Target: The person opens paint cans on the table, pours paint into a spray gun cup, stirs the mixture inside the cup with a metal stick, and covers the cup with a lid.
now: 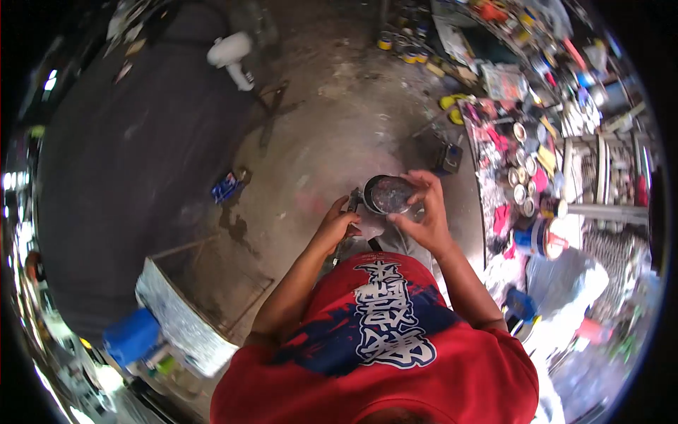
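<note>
In front of the red shirt, my left hand (pixel 335 227) is closed around the handle of what looks like a paint spray gun (pixel 354 201). A round dark cup (pixel 388 195) with a black rim sits beside the gun's body, its face turned up toward me. My right hand (pixel 428 213) grips the cup from its right side, thumb at the lower edge and fingers at the upper edge. The cup's face looks grey-black and stained. My left palm and fingers hide part of the gun.
Paint cans (pixel 521 177) and stained rags crowd a workbench (pixel 474 152) on the right. A dark box (pixel 450 157) and yellow footwear (pixel 453 106) lie near it. To the left, a large black-covered surface (pixel 134 177) has a white dryer-shaped device (pixel 231 53) at its edge. A blue packet (pixel 225 187) is on the floor.
</note>
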Tool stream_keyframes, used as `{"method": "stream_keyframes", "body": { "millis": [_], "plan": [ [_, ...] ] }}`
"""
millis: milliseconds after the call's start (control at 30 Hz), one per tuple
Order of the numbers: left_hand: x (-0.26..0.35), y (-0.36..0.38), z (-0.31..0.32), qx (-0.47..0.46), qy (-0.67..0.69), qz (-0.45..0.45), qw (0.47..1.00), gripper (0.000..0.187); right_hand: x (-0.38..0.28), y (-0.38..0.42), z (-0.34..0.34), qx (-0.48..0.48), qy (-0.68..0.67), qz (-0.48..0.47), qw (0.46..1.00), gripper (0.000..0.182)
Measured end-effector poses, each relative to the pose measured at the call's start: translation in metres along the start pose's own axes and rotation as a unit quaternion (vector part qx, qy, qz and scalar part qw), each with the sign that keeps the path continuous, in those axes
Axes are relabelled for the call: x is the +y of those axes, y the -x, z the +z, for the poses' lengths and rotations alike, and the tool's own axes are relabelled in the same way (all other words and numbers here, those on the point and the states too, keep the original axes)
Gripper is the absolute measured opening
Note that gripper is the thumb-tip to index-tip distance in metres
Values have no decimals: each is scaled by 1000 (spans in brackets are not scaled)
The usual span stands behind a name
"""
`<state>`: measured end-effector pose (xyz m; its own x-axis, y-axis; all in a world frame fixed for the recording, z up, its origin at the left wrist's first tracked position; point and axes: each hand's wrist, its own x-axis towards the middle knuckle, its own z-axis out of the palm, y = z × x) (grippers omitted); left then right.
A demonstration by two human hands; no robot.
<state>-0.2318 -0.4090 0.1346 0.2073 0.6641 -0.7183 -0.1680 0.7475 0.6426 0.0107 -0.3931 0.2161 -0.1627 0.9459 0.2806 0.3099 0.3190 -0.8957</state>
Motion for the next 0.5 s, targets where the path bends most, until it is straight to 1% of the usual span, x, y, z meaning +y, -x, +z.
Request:
{"method": "stream_keyframes", "body": {
  "millis": [67,200,267,300,367,433,467,500],
  "plan": [
    [-2,7,-1,19,9,17,1000,86,1,-1,8,-34,53,-46,997,46],
    [0,22,12,63,2,33,997,81,19,-12,14,-63,21,-97,993,47],
    [-4,26,19,84,27,68,994,79,28,-19,14,-92,8,-130,987,45],
    [-6,27,26,81,30,81,993,78,32,-20,6,-95,10,-138,986,45],
    [-6,30,35,77,63,81,992,78,30,-23,-8,-144,1,-135,980,44],
    [-10,29,46,94,86,93,987,77,35,-25,-15,-169,-18,-138,976,43],
    [-12,27,49,85,77,81,990,77,41,-28,-17,-177,-35,-147,972,43],
    [-12,25,50,79,68,70,992,77,38,-34,-25,-206,-1,-148,967,45]
  ]
}}
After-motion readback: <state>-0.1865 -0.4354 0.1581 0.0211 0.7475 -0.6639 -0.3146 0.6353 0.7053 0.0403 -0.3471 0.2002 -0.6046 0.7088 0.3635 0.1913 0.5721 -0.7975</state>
